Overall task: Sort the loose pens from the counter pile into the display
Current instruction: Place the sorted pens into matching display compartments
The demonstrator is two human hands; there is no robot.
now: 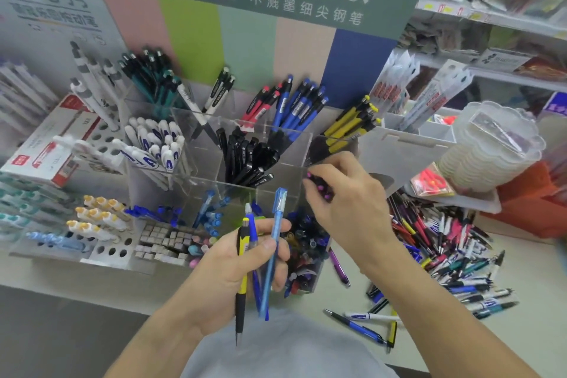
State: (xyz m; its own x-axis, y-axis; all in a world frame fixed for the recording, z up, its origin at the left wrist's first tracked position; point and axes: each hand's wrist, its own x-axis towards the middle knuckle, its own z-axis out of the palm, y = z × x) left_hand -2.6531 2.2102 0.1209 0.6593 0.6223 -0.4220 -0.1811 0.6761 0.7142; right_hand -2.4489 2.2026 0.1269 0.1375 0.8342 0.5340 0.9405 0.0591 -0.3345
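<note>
My left hand (pixel 245 261) grips three pens upright in front of the display: a yellow-and-black pen (pixel 241 279), a dark blue pen (pixel 254 242) and a light blue capped pen (pixel 275 230). My right hand (pixel 343 193) holds a bunch of dark pens with pink tips (pixel 319 186) over a clear compartment on the right side of the acrylic display (pixel 214 181). The display's compartments hold black, white, red, blue and yellow pens. The loose pen pile (pixel 445 252) lies on the counter to the right.
A stack of clear plastic trays (pixel 491 150) stands at the right on a white shelf. A white holed pen stand (pixel 104 248) and red-and-white boxes (pixel 46 147) sit at the left. A few stray pens (pixel 362 325) lie near the counter's front edge.
</note>
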